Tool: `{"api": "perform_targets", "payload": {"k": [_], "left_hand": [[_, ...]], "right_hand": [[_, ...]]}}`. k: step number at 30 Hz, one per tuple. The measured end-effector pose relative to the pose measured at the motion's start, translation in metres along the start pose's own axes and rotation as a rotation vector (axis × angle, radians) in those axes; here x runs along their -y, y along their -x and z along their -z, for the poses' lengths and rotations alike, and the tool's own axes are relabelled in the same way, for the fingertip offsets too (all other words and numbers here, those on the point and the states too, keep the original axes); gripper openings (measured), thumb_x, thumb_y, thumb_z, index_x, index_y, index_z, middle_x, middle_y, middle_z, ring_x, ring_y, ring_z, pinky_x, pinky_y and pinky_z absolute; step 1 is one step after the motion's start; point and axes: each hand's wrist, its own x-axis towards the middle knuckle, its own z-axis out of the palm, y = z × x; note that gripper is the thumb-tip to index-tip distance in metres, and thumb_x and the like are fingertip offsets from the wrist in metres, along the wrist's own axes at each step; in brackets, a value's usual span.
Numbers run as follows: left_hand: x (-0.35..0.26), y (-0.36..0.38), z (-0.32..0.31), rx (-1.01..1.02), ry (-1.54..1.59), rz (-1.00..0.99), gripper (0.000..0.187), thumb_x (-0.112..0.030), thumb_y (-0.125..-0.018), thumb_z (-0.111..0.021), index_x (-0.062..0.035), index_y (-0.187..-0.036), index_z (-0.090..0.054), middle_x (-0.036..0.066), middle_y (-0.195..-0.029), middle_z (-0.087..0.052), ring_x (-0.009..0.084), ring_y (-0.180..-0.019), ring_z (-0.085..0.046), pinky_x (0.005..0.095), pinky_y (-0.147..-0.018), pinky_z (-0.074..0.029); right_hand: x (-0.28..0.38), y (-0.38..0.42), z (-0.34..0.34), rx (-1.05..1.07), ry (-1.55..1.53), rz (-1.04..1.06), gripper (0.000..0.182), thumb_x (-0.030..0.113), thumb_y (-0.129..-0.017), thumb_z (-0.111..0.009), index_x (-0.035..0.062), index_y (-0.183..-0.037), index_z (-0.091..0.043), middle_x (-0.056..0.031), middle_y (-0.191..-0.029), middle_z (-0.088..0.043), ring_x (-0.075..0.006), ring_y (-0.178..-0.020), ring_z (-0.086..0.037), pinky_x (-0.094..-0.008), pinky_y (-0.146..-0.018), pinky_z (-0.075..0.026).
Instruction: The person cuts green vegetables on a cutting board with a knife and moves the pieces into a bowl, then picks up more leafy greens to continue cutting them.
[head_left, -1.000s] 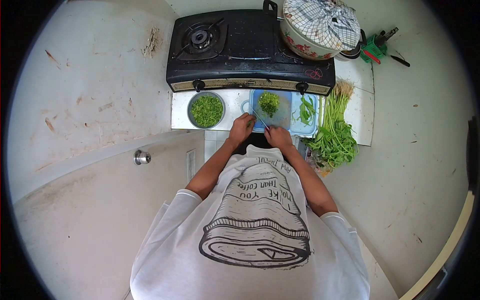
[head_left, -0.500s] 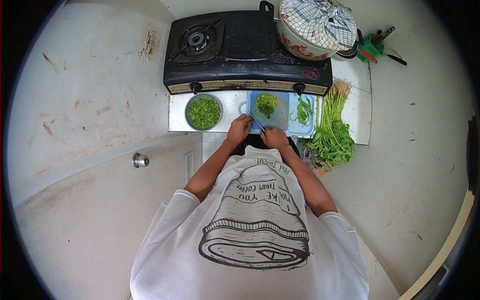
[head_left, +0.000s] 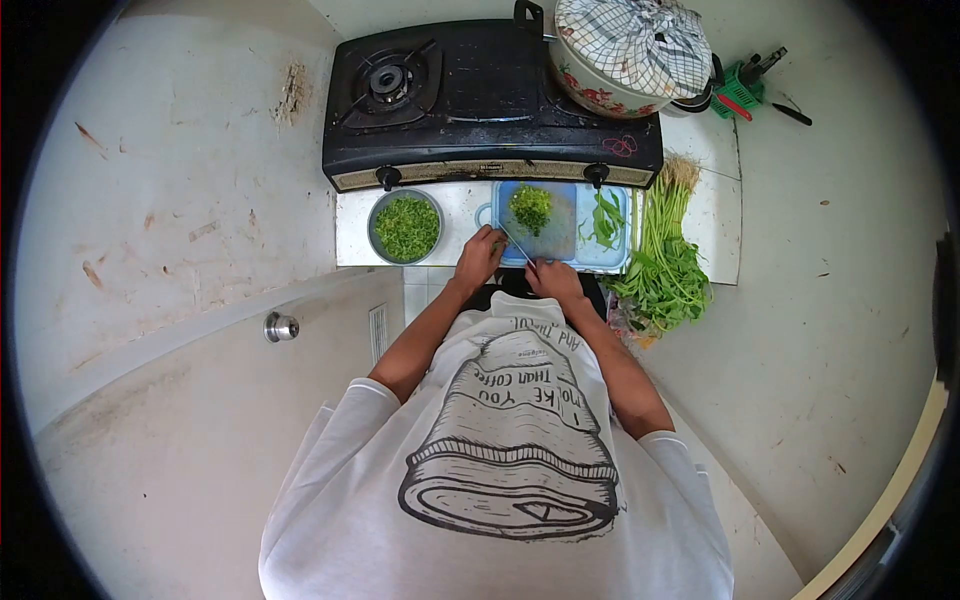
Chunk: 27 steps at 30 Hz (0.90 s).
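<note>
A thin knife (head_left: pixel 517 243) lies slanted across the near-left corner of a blue cutting board (head_left: pixel 560 240). A small heap of chopped greens (head_left: pixel 531 207) sits toward the board's far side.

My right hand (head_left: pixel 556 281) grips a knife (head_left: pixel 518 243) over the blue cutting board (head_left: pixel 560 235), my left hand (head_left: pixel 480 257) beside it, near chopped greens (head_left: pixel 531 207).

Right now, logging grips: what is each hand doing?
Left hand: on the cutting board; grip cannot be told.
Right hand: closed on the knife.

left hand (head_left: pixel 479 256) curled, right hand (head_left: pixel 553 279) fisted — close together
</note>
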Motion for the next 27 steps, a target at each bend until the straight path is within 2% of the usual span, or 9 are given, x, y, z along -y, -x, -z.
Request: {"api": "perform_targets", "payload": {"k": [5,8,10,16,27], "left_hand": [[-0.005,0.001,-0.001,0.004,-0.039,0.065,0.013,0.001,-0.089,-0.069,0.0003,-0.102,-0.069,0.019,-0.100,-0.062,0.0412,-0.089,-0.065,0.0479,-0.079,-0.054],[-0.010,0.003,0.002,-0.036,-0.014,-0.050,0.016,0.002,-0.089,-0.068,0.0002,-0.104,-0.070,0.018,-0.103,-0.061,0.0401,-0.089,-0.065,0.0466,-0.080,-0.055],[-0.004,0.006,0.002,-0.009,0.004,-0.048,0.017,0.001,-0.089,-0.068,-0.0002,-0.105,-0.070,0.018,-0.102,-0.062,0.0399,-0.090,-0.065,0.0462,-0.081,-0.055],[-0.001,0.006,0.000,0.019,0.003,0.028,0.014,-0.001,-0.089,-0.069,-0.0005,-0.104,-0.070,0.018,-0.097,-0.063,0.0405,-0.091,-0.066,0.0461,-0.082,-0.054],[-0.004,0.001,-0.002,0.002,-0.001,0.085,0.009,-0.004,-0.090,-0.070,0.0000,-0.099,-0.069,0.019,-0.095,-0.063,0.0418,-0.088,-0.065,0.0477,-0.080,-0.053]], "right_hand": [[0.000,-0.005,-0.006,-0.002,-0.008,-0.002,0.044,0.041,-0.101,-0.056,0.0008,-0.093,-0.073,-0.0260,-0.079,-0.072,-0.0452,-0.076,-0.073,-0.0555,-0.074,-0.059],[0.006,-0.012,-0.006,-0.013,-0.059,-0.005,0.047,0.042,-0.102,-0.055,0.0000,-0.090,-0.072,-0.0274,-0.078,-0.071,-0.0469,-0.075,-0.072,-0.0567,-0.074,-0.058],[0.006,-0.017,-0.007,-0.038,-0.053,0.013,0.047,0.042,-0.102,-0.055,0.0006,-0.088,-0.072,-0.0273,-0.078,-0.071,-0.0469,-0.074,-0.072,-0.0565,-0.073,-0.058],[0.004,-0.008,-0.001,-0.040,-0.075,-0.051,0.045,0.041,-0.103,-0.055,0.0007,-0.092,-0.072,-0.0269,-0.078,-0.071,-0.0466,-0.075,-0.072,-0.0556,-0.073,-0.059],[-0.003,0.004,-0.003,-0.025,-0.062,0.005,0.044,0.041,-0.101,-0.058,0.0000,-0.096,-0.072,-0.0269,-0.073,-0.070,-0.0463,-0.070,-0.072,-0.0563,-0.070,-0.059]]}}
